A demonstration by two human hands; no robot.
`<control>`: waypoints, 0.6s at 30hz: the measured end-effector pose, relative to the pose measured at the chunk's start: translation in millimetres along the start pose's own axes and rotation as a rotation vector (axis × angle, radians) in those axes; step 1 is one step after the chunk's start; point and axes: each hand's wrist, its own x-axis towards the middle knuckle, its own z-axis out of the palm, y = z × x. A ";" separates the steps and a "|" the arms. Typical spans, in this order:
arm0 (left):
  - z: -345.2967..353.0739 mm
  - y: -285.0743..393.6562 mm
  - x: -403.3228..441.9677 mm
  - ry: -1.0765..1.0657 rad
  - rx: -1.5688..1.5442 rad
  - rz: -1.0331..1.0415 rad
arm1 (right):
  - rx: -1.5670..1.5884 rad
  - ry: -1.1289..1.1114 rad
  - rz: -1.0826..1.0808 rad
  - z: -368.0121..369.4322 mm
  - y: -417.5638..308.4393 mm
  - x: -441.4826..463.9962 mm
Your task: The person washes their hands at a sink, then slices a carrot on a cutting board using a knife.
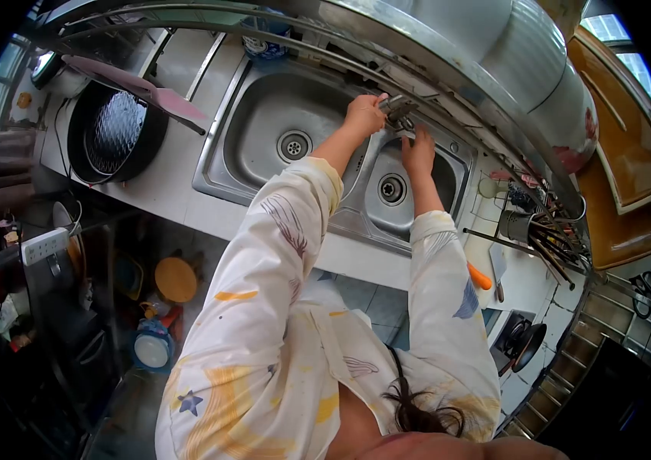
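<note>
A steel sink with a large left basin and a smaller right basin lies in front of me. Both basins show their drains. My left hand is closed round the metal faucet at the back of the sink, above the divider. Just to the right, my right hand is held over the smaller basin, its fingers apart and pointing up toward the faucet's base. Nothing shows in its fingers.
A metal rack with large bowls arches over the sink. A black pan sits on the left counter. At right are a carrot, a knife and a utensil holder. A power strip hangs at far left.
</note>
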 end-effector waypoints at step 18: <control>-92.9 -42.1 -106.3 0.292 0.239 0.426 | 0.645 0.283 0.417 -86.0 -85.6 -24.8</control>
